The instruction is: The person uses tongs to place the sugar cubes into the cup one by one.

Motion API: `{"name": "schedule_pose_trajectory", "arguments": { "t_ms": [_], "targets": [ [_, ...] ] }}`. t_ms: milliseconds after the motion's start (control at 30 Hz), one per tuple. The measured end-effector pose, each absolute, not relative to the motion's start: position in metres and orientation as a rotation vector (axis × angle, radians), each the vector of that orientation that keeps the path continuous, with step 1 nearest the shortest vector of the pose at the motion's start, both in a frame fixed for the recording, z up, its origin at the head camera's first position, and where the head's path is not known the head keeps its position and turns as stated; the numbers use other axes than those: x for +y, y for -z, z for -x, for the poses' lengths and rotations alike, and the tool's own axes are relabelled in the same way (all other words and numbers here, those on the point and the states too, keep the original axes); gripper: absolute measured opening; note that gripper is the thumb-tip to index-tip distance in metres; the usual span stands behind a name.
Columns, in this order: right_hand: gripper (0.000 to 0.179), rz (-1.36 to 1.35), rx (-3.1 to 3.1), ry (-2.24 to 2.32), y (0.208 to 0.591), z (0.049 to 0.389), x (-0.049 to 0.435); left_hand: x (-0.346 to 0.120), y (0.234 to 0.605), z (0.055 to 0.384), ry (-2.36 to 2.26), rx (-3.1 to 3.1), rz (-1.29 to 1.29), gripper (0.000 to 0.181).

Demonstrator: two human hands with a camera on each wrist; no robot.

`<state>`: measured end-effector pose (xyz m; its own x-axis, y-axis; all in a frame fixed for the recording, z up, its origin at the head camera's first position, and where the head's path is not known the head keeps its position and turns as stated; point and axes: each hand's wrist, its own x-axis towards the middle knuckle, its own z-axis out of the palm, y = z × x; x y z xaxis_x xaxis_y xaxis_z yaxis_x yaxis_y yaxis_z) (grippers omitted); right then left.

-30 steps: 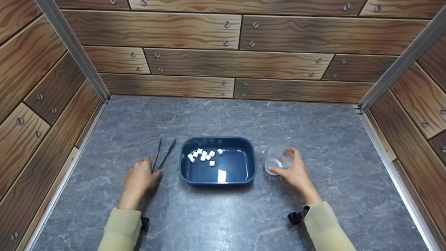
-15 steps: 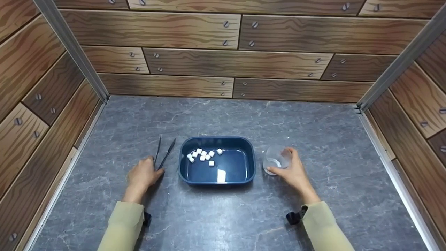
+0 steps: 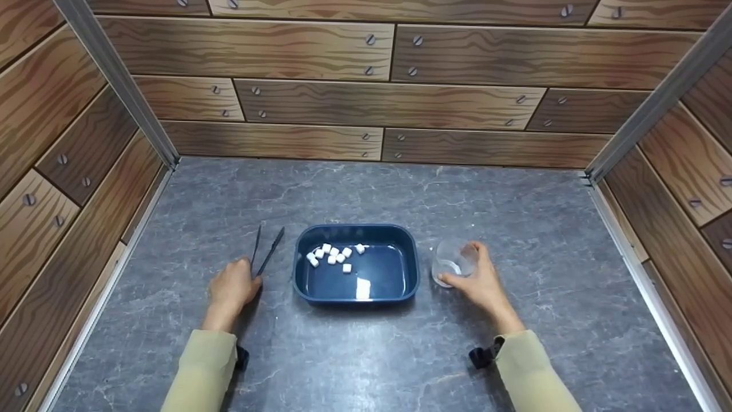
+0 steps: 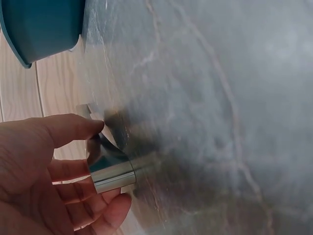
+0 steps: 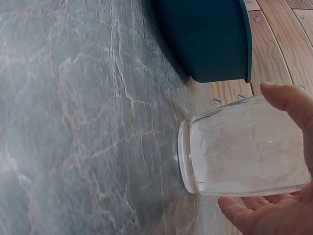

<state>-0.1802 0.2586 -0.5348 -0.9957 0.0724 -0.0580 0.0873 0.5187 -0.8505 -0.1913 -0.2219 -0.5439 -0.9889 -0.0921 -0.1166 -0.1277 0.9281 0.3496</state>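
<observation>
My left hand (image 3: 231, 286) holds a pair of slim metal tongs (image 3: 271, 250), their two arms spread and pointing away from me. In the left wrist view, thumb and fingers close round the shiny bent end of the tongs (image 4: 112, 176), low over the tabletop. My right hand (image 3: 485, 289) grips a clear drinking glass (image 3: 454, 257) between thumb and fingers. The glass (image 5: 244, 152) stands upright with its thick base at the tabletop. Between the hands sits a dark blue rectangular tub (image 3: 357, 300). Several small white cubes (image 3: 347, 268) lie inside it, mostly towards the left.
The grey marbled tabletop (image 3: 366, 355) extends round the tub. Wood-patterned panels (image 3: 389, 103) wall it at the back and both sides, with metal posts (image 3: 123, 86) at the rear corners.
The left hand has shifted very slightly, and its thumb and the tongs' tips have moved a little to the left. The right hand, glass, tub and cubes look the same.
</observation>
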Motion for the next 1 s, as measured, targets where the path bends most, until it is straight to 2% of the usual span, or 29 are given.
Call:
{"name": "schedule_pose_trajectory", "arguments": {
  "t_ms": [733, 1000],
  "targets": [
    [0.092, -0.128, 2.713, 1.529, 0.534, 0.181, 0.258, -0.227, 0.529, 0.181, -0.625, 3.028, 0.205, 0.024],
    [0.091, -0.133, 2.705, 1.555, 0.536, 0.18, 0.257, -0.227, 0.528, 0.178, -0.597, 3.149, 0.199, 0.032]
  ]
}}
